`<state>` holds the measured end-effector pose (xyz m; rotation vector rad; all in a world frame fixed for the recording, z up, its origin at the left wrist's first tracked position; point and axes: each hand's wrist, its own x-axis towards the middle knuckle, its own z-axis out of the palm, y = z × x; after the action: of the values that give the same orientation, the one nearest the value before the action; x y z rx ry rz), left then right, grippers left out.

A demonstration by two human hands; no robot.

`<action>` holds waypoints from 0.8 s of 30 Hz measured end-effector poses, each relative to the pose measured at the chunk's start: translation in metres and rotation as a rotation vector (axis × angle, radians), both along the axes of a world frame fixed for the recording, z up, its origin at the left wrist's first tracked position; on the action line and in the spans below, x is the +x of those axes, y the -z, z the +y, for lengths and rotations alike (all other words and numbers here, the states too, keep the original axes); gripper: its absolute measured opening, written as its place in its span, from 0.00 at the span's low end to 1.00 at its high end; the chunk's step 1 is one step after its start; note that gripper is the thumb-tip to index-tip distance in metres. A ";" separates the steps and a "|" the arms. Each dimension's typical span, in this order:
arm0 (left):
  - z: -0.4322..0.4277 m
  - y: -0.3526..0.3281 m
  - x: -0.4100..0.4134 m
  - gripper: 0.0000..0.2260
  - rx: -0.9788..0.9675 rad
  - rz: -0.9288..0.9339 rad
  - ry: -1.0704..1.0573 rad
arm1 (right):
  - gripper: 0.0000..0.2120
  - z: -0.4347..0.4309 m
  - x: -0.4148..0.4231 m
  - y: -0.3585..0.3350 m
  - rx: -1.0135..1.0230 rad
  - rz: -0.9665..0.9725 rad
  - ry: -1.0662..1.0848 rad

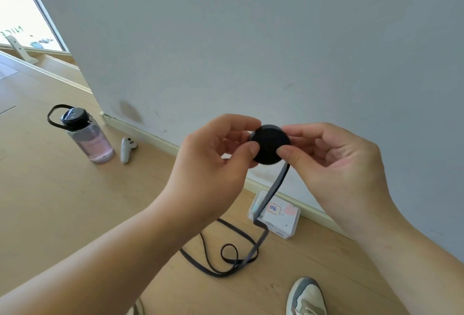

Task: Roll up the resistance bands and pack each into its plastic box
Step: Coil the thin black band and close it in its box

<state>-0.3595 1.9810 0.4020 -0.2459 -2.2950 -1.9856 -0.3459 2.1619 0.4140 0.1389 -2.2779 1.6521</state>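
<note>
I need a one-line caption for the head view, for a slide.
Left hand and right hand pinch a rolled black resistance band; its tail hangs to the floor by a plastic box.

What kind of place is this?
Likely an indoor room, perhaps a home or studio: a wooden floor, a plain grey wall with a skirting board, and a water bottle standing on the floor.
</note>
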 end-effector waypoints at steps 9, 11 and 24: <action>0.003 0.000 0.003 0.06 -0.057 -0.123 0.050 | 0.15 0.000 0.002 0.004 0.119 0.057 -0.071; 0.002 0.000 0.001 0.09 -0.116 -0.065 0.031 | 0.15 0.000 0.000 0.005 0.201 0.094 -0.097; 0.003 -0.001 0.001 0.10 0.161 -0.139 0.043 | 0.15 -0.001 0.001 0.001 -0.059 0.017 0.004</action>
<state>-0.3589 1.9837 0.4027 -0.1500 -2.2092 -2.2618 -0.3451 2.1613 0.4126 0.1340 -2.2130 1.7083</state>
